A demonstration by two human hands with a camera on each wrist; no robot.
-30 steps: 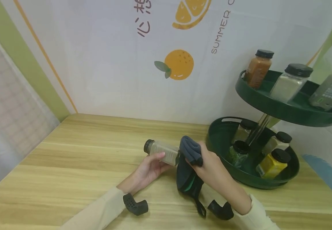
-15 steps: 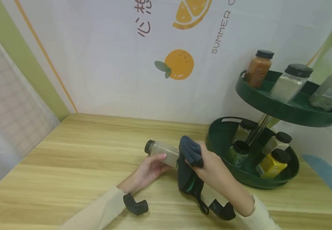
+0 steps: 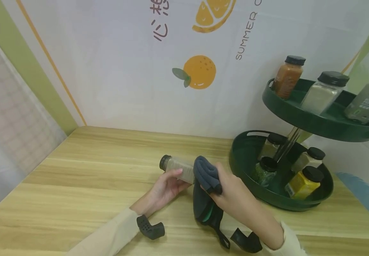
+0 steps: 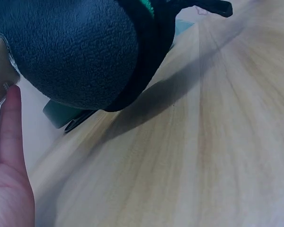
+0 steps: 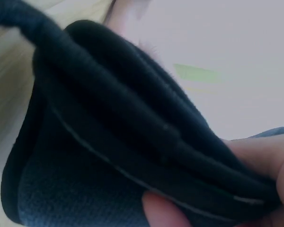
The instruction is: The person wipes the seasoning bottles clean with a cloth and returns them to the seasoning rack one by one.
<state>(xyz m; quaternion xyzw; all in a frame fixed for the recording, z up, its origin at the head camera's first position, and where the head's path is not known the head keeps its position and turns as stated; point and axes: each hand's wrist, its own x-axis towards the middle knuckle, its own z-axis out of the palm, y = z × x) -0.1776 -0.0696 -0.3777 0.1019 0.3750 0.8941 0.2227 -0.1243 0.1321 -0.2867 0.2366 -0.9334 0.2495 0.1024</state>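
In the head view my left hand (image 3: 165, 192) grips a clear spice jar (image 3: 179, 169) with a black lid. The jar lies nearly sideways above the table, lid pointing left. My right hand (image 3: 233, 188) holds a folded dark blue-grey cloth (image 3: 206, 174) against the jar's base end, covering it. The cloth's lower part hangs down, with a green patch and a black loop at its tip. In the left wrist view the cloth (image 4: 80, 52) fills the top, beside the jar's corner (image 4: 0, 71) and my fingers. Folded layers of cloth (image 5: 118, 123) fill the right wrist view, pinched by my fingers.
To the right stands a two-tier dark green rack (image 3: 325, 124). Its upper tray bears an orange-red jar (image 3: 288, 78) and two paler ones; several more jars, one yellow (image 3: 302, 185), stand in the lower tray. A white printed curtain (image 3: 123, 71) hangs behind the wooden table (image 3: 91, 170).
My right hand and the cloth have shifted a little to the left and down over the jar's end. The left hand and jar have barely moved.
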